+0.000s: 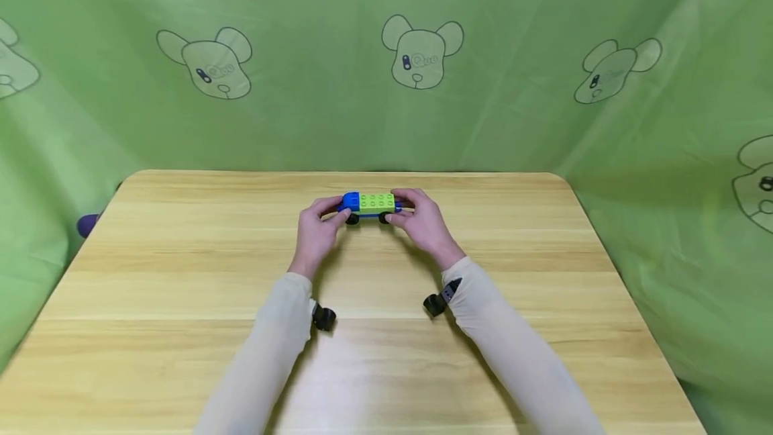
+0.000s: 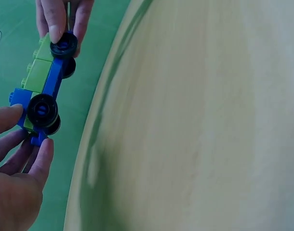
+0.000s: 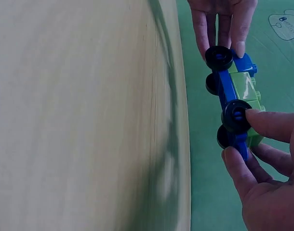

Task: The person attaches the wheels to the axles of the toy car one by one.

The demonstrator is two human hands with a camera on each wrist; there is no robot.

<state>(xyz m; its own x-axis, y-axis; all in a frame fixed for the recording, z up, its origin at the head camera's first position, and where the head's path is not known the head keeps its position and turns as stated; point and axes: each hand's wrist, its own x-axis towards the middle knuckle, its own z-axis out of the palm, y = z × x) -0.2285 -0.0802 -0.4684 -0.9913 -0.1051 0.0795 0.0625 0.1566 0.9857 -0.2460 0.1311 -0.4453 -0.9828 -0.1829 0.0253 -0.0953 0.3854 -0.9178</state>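
A small toy truck of building blocks is held between both hands over the far part of the table. It has a blue cab, lime green blocks with studs on top, a blue base and black wheels. My left hand grips the cab end, thumb on the near side and fingers behind. At the opposite end, my right hand pinches the truck by its rear, the thumb close to a rear wheel. Both wrist views show the wheels and the blue underside from the side.
The wooden table reaches to a green curtain printed with bear heads, hanging behind and at the sides. A purple object shows beyond the table's left edge. Small black cameras sit on both wrists.
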